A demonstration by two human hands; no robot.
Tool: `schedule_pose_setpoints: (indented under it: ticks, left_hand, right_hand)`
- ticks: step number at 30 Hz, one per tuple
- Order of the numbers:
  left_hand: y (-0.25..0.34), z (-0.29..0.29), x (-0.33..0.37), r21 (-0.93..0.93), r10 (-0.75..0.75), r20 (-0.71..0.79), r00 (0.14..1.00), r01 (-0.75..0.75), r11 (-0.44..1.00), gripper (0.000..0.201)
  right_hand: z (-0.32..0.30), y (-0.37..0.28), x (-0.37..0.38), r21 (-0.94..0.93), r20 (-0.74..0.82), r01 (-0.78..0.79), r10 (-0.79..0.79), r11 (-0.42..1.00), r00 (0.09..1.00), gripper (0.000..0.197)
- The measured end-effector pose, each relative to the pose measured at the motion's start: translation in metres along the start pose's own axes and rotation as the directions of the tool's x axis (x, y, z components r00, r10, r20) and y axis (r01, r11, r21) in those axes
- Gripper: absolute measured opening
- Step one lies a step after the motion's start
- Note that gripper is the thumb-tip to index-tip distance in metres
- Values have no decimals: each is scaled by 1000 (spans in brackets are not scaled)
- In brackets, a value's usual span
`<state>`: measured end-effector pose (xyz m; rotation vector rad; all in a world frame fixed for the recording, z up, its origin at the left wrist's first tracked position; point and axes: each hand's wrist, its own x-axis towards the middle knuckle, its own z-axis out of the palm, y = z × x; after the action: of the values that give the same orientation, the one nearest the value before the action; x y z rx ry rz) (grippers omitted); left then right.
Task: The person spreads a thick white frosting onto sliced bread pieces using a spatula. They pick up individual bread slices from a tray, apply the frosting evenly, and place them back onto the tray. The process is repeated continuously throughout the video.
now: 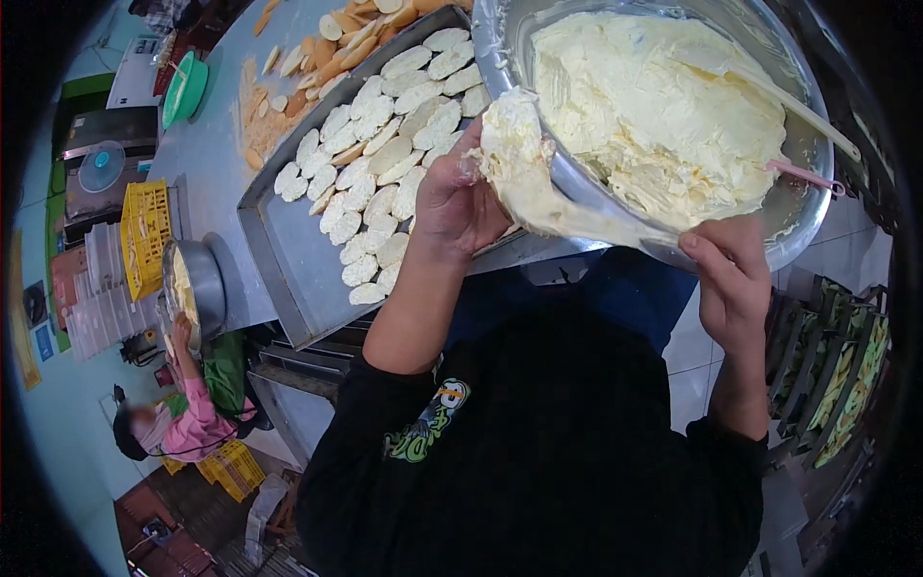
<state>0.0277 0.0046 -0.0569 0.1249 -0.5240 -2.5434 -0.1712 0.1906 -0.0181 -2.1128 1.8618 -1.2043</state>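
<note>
My left hand (460, 207) is closed around a slice of bread (516, 139) thickly coated with pale cream, held up by the rim of a metal bowl. My right hand (733, 279) grips a spatula (606, 226) smeared by motion, its cream-covered blade against the lower part of the slice. The large metal bowl (817, 207) holds a mass of pale yellow cream (663, 106). Left of it lies a metal tray (298, 255) bearing many oval bread slices (380, 188), most with a speckled pale coating on top.
Plain bread slices (327, 53) are heaped beyond the tray. A white handle (817, 125) and a pink handle (808, 178) stick out of the cream. At left, a co-worker in a pink top (192, 418) reaches into another bowl (207, 288). A rack (832, 370) stands at right.
</note>
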Motion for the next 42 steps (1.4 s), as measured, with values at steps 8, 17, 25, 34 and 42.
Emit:
schedule_pose_setpoints:
  ticks: [8,17,25,34,42]
  left_hand:
    - [30,5,34,690,125,-106,986,-18,724,73]
    - [102,-18,-19,742,422,-92,902,-220,633,55]
    - [163,-98,-165,890,847,-362,389,-126,438,46]
    - [203,-214,-201,876,864,-481,150,60,478,67]
    - [220,-238,-204,774,901,-309,304,631,52,68]
  right_hand:
    - [-24,17,-42,108,-305,-335,352,936,885,26]
    - [-26,35,-86,246,-534,-554,588,796,608,27]
    - [-24,54,-71,317,-486,-439,541,841,686,32]
    - [-21,36,-38,207,-432,-436,482,876,762,32]
    - [-15,21,-23,145,-395,-448,467,882,791,33]
